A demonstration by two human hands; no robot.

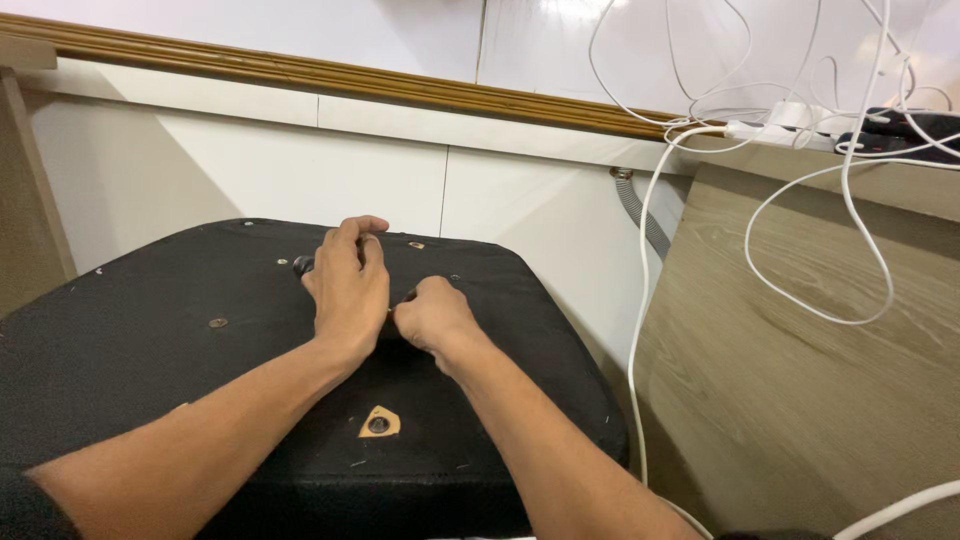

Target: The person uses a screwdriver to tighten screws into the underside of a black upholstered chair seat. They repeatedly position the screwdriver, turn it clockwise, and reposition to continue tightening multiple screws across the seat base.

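The fingers (362,232) of the left hand (347,285) curl together over the far part of a black fabric-covered seat underside (130,340), their tips pressed down beside a small dark screw (302,265) at about nine o'clock from them. The right hand (432,318) sits just beside it at four o'clock, its fingers balled tight into a fist on the fabric; whether they pinch anything I cannot tell. The black panel fills the near left, with a cut-out hole (379,424) showing pale wood at six o'clock from the hands. At two o'clock white cables (850,215) trail over a wood-grain board (800,380), and a grey hose (640,215) runs down the white wall (250,170).
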